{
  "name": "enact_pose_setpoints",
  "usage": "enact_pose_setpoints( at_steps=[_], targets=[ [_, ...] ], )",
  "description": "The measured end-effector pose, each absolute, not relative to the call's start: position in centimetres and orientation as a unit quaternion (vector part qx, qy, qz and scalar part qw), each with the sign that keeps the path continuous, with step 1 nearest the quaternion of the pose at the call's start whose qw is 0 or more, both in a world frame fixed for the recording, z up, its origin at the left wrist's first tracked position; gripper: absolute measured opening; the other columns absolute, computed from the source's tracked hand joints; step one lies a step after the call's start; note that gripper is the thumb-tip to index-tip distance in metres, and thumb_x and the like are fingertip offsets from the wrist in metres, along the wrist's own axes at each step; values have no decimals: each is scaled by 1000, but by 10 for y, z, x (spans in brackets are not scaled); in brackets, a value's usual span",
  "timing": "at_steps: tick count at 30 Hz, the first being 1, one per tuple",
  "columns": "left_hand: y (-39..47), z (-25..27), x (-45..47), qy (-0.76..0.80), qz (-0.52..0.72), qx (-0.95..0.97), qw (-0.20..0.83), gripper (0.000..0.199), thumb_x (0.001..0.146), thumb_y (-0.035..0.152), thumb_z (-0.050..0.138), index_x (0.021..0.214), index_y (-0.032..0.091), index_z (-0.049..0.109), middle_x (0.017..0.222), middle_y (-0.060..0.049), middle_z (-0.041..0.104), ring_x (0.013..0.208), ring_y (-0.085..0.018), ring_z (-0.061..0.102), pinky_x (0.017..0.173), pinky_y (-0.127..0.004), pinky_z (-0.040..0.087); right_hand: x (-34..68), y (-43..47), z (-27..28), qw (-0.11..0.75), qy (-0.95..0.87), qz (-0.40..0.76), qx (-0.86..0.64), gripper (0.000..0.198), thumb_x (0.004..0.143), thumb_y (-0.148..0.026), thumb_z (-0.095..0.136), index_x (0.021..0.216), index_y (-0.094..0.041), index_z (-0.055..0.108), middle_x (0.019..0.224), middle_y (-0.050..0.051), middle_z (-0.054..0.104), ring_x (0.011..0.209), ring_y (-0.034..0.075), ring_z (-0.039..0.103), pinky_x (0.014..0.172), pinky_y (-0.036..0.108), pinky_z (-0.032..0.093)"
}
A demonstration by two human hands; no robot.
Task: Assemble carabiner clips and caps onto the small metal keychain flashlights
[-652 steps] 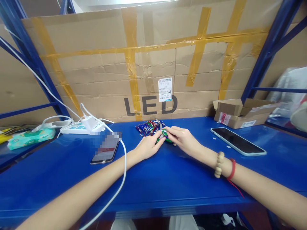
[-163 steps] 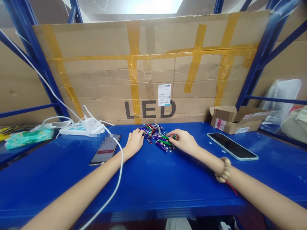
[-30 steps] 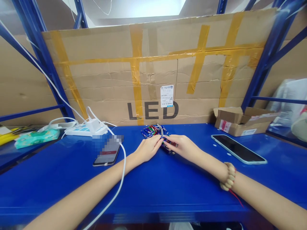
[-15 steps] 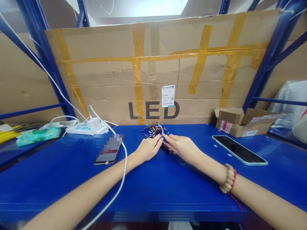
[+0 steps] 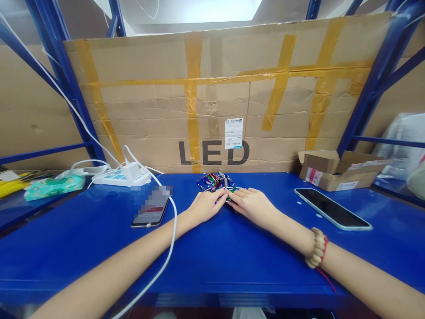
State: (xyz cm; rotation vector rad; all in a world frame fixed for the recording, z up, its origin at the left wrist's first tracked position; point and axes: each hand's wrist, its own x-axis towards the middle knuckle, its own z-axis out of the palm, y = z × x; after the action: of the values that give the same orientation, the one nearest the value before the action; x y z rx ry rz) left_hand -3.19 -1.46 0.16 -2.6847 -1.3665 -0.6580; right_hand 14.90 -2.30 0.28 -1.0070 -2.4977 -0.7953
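A small pile of shiny metal pieces (image 5: 210,180) in blue, green, red and silver lies on the blue tabletop, just beyond my hands; they are too small to name by kind. My left hand (image 5: 206,206) is closed, its thumb and fingertips pinched at the near edge of the pile. Against it, from the other side, my right hand (image 5: 253,204) is closed too, its fingertips meeting the left ones. Between them shows a small green metal piece (image 5: 230,195), mostly covered by fingers. Under my right hand, other pieces are largely hidden.
A phone (image 5: 151,212) lies left, with a white cable (image 5: 172,241) running over my left forearm. Behind it sits a power strip (image 5: 113,178). To the right are another phone (image 5: 332,208) and an opened cardboard box (image 5: 332,170). Taped cardboard (image 5: 149,110) stands at the back.
A green piece now shows between my fingertips, where blue showed before. My right hand has come down slightly, covering dark pieces that were visible beneath it. The left hand has barely moved.
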Motion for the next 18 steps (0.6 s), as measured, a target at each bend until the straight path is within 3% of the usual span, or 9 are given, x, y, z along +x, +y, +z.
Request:
enact_pose_setpoints(
  at_steps=[8, 18],
  targets=[
    [-15, 0, -33, -419, -236, -877, 0, 32, 92, 35, 29, 94, 23, 59, 90, -1, 69, 81, -19, 65, 66, -23, 43, 146, -23, 2, 160, -884, -283, -337, 14, 88, -21, 47, 86, -13, 60, 73, 6, 67, 69, 18, 63, 62, 28, 40],
    [-13, -2, -34, -405, -274, -872, -10, 35, 92, 33, 29, 79, 19, 58, 75, -1, 66, 67, -14, 61, 60, -20, 40, 144, -24, 3, 192, -896, -191, -351, 24, 91, -18, 38, 80, -14, 60, 70, 6, 62, 64, 16, 57, 59, 25, 40]
  ],
)
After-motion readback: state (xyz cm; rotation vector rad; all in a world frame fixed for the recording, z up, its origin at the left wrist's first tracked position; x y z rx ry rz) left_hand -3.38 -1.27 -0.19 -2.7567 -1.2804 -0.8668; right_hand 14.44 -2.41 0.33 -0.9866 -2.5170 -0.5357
